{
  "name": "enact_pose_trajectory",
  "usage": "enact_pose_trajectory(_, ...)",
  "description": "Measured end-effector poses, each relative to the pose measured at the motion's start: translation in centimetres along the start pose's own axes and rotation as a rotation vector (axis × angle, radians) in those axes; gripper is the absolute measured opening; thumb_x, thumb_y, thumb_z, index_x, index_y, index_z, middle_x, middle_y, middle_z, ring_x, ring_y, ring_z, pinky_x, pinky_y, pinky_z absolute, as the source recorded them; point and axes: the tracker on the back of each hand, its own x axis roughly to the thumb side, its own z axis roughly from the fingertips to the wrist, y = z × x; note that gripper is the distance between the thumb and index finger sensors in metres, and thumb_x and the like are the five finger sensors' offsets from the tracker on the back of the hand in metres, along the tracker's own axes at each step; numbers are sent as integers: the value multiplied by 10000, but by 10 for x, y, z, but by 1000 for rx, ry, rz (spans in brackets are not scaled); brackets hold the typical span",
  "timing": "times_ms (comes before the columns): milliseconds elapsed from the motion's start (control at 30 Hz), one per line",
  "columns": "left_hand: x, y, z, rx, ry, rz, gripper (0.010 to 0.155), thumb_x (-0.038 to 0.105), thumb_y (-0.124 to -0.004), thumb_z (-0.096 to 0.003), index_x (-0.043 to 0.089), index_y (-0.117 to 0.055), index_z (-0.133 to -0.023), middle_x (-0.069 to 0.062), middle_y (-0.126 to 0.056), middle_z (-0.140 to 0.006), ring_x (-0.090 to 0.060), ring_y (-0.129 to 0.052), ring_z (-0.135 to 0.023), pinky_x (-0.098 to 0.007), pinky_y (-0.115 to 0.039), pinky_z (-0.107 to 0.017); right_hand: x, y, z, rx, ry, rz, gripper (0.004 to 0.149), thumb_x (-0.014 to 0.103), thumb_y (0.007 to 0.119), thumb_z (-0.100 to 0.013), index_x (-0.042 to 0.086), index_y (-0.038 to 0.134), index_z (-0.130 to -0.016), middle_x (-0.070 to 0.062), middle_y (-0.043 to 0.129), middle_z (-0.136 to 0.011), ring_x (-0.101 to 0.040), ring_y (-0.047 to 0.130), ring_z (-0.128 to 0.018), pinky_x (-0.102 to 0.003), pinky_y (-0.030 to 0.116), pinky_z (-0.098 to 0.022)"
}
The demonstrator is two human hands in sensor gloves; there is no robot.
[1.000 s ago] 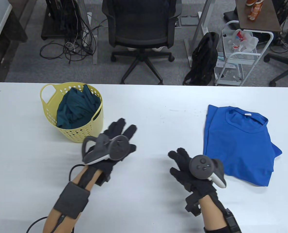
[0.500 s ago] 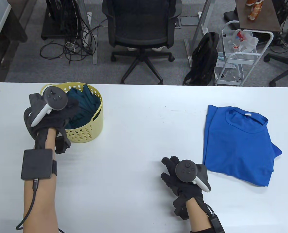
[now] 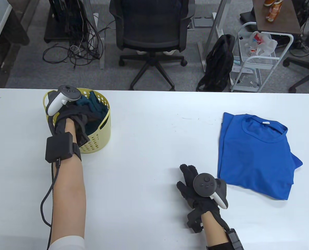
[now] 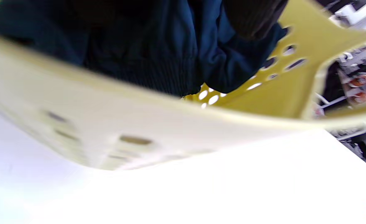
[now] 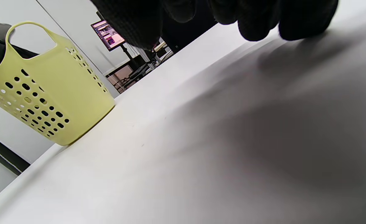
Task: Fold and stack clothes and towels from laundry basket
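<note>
Tabletop (image 3: pixel 149 135) first: folded shirt (image 3: pixel 256 153) by the right edge, basket (image 3: pixel 102 130) far-left. Left hand (image 3: pixel 71 117) dips onto the teal cloth (image 3: pixel 94 104); grip unclear. Gather plenty, lift straight. Right hand (image 3: pixel 196 185) rests loose, holding nothing.

Left hand's (image 3: pixel 71 117) fingers hidden inside basket (image 3: pixel 102 135); near rim blurred.

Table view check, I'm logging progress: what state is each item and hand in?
Yellow basket: upright, holds dark teal clothing.
Blue T-shirt: folded, flat on table.
Left hand: reaching into basket; grip hidden.
Right hand: open, empty, beside the T-shirt.
</note>
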Motion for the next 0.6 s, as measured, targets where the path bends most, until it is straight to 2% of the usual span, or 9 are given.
enact_pose_trajectory(100,21,6,44,160,-91,-140,908,444,-735,-600,31,-228,-1229,-303,-98,-1267,-503,-460,-1123,-640,-602,-761,1,1,-1,6,-7,-1,686,278,673,-665,-10,322,-1179,-407,302,-1160,-642,481,-973,-743,538,-651)
enact_pose_trajectory(200,42,11,108,421,-233,-201,925,468,-769,-574,33,-287,-1232,-305,-176,-1282,-485,-531,-1116,-634,-624,-756,1,1,-1,1,-8,-9,693,282,672,-666,-28,319,-1176,-409,305,-1158,-643,482,-971,-743,541,-649)
enact_pose_trajectory(233,47,9,140,554,-323,-190,949,503,-802,-543,42,-338,-1231,-296,-241,-1288,-475,-578,-1108,-625,-638,-754,0,1,-1,0,-8,-11,696,285,672,-666,-32,318,-1175,-402,304,-1161,-644,481,-971,-741,543,-649)
enact_pose_trajectory(333,53,-6,218,838,-516,-212,980,559,-871,-464,73,-491,-1226,-286,-447,-1291,-451,-709,-1074,-618,-683,-741,1,0,2,-6,-10,-15,703,297,671,-667,-37,316,-1174,-398,300,-1162,-642,477,-973,-741,543,-649)
enact_pose_trajectory(400,49,-20,251,1014,-532,-243,896,565,-910,-418,158,-654,-1174,-223,-702,-1204,-385,-863,-973,-599,-743,-714,2,-2,3,-19,-17,-15,703,300,671,-668,-39,321,-1174,-395,303,-1163,-639,479,-975,-739,546,-649)
enact_pose_trajectory(433,46,-28,260,1081,-512,-266,791,547,-927,-411,224,-709,-1099,-137,-804,-1103,-318,-923,-894,-581,-780,-697,2,-2,4,-19,-18,-15,703,301,671,-668,-37,320,-1175,-392,303,-1164,-640,477,-975,-739,547,-648)
enact_pose_trajectory(500,41,-41,257,1110,-464,-322,613,478,-960,-414,303,-751,-963,-48,-907,-941,-216,-993,-740,-525,-853,-640,3,-2,5,-21,-24,-14,702,304,670,-668,-36,323,-1175,-389,304,-1166,-640,480,-975,-739,549,-647)
enact_pose_trajectory(533,39,-47,246,1042,-420,-363,593,453,-964,-421,311,-750,-956,-28,-934,-896,-185,-1010,-693,-499,-875,-619,4,-1,5,-19,-28,-12,700,304,669,-669,-32,323,-1176,-391,303,-1165,-639,480,-975,-738,550,-647)
enact_pose_trajectory(600,30,-60,212,841,-338,-403,647,414,-954,-452,281,-699,-1031,-17,-948,-867,-136,-1024,-642,-452,-899,-597,6,1,5,-10,-34,0,688,294,659,-670,-19,317,-1178,-389,302,-1166,-640,482,-974,-738,551,-648)
